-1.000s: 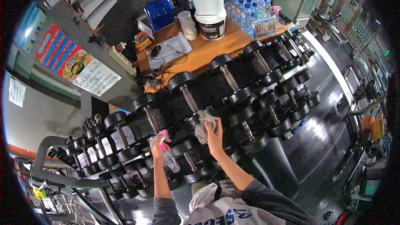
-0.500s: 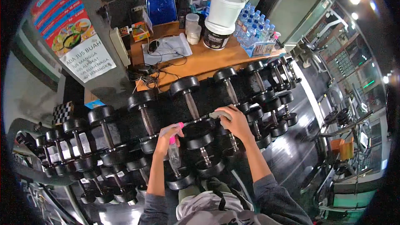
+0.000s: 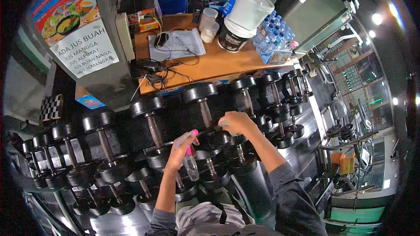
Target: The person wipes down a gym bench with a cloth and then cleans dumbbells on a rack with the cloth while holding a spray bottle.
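Observation:
My left hand (image 3: 178,150) is wrapped round a clear spray bottle (image 3: 190,166) with a pink nozzle, above the rack's front edge. My right hand (image 3: 236,123) is closed on a grey cloth (image 3: 225,124), mostly hidden by the fingers. The cloth is at the near end of a black dumbbell (image 3: 204,111) with a metal handle, on the upper row. Another dumbbell (image 3: 153,129) lies to the left of it, and one more (image 3: 247,100) sits just beyond my right hand.
Behind the rack stands a wooden desk (image 3: 218,67) with cables, papers (image 3: 175,46), jars, stacked buckets (image 3: 238,28) and water bottles (image 3: 273,35). A pillar with a menu sign (image 3: 87,52) is at the left. Lower dumbbells (image 3: 118,201) line the near side. Gym machines stand at the right.
The view has shifted and turned. My right hand has moved with the cloth, which now shows less between the fingers. My left hand still holds the spray bottle.

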`<state>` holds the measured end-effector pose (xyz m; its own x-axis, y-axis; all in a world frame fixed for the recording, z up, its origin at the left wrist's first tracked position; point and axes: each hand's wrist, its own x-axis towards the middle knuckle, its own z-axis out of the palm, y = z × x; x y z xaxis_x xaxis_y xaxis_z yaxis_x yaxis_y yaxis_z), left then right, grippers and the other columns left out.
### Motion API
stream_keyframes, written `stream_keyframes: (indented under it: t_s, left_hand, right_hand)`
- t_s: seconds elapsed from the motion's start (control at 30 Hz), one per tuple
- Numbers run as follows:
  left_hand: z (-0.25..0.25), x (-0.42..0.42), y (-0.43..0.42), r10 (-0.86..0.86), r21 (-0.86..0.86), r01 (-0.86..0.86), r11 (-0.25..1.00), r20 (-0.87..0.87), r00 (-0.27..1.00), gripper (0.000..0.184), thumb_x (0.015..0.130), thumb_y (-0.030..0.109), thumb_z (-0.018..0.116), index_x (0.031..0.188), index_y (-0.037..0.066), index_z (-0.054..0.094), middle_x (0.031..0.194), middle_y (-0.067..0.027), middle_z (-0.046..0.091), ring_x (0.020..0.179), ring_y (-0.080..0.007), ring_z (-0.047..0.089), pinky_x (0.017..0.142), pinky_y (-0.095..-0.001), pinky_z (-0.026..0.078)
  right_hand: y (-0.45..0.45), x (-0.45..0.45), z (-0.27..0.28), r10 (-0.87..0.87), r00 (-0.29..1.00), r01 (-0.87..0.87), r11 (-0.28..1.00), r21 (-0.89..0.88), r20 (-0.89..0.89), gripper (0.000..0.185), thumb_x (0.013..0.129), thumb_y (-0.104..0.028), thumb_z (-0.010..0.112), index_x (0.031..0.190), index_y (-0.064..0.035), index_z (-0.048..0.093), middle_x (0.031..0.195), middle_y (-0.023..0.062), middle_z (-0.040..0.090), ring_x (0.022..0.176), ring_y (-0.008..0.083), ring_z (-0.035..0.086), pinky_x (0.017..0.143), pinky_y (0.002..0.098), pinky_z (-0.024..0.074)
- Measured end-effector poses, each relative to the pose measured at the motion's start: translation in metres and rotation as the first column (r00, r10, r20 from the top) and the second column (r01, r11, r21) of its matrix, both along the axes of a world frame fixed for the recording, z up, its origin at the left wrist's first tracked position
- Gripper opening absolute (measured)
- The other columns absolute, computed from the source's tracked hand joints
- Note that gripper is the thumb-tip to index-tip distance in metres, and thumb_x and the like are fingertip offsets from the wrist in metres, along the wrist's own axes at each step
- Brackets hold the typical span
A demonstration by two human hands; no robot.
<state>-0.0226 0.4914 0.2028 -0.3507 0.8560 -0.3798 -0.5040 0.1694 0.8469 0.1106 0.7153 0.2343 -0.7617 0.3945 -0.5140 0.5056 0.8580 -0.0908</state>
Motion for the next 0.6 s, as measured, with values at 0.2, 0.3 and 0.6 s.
stream_keyframes:
  t_s: [0.2, 0.3, 0.6]
  left_hand:
    - [-0.003, 0.003, 0.006, 0.039, -0.033, -0.036, 0.999, 0.101, 0.994, 0.038, 0.091, 0.039, 0.058, 0.097, 0.002, 0.063, 0.082, -0.0048, 0.059, 0.059, -0.0111, 0.054, 0.053, -0.027, 0.045]
    - [-0.013, 0.008, 0.012, 0.015, -0.056, -0.008, 0.998, 0.115, 0.993, 0.039, 0.091, 0.039, 0.058, 0.098, 0.002, 0.063, 0.082, -0.0045, 0.059, 0.059, -0.0106, 0.054, 0.052, -0.0261, 0.044]
    - [-0.018, 0.015, 0.014, 0.107, -0.08, -0.095, 0.992, 0.161, 0.981, 0.037, 0.092, 0.038, 0.058, 0.097, 0.002, 0.063, 0.082, -0.0046, 0.059, 0.058, -0.01, 0.054, 0.053, -0.0246, 0.043]
  right_hand:
    - [0.016, -0.023, -0.035, 0.036, 0.993, -0.038, 0.999, 0.019, 0.116, 0.028, 0.073, -0.027, 0.069, 0.101, -0.0218, 0.071, 0.104, 0.0112, 0.068, 0.096, 0.0294, 0.065, 0.084, 0.0418, 0.0529]
    - [0.013, -0.032, -0.046, 0.139, 0.985, -0.147, 0.986, 0.075, 0.104, 0.025, 0.071, -0.026, 0.07, 0.091, -0.0108, 0.071, 0.097, 0.0144, 0.068, 0.094, 0.0304, 0.066, 0.084, 0.0414, 0.0526]
    - [0.03, -0.032, -0.022, 0.106, 0.984, -0.087, 0.987, -0.131, 0.141, 0.023, 0.073, -0.03, 0.068, 0.087, -0.0135, 0.072, 0.092, 0.0132, 0.07, 0.095, 0.0326, 0.065, 0.084, 0.0432, 0.0518]
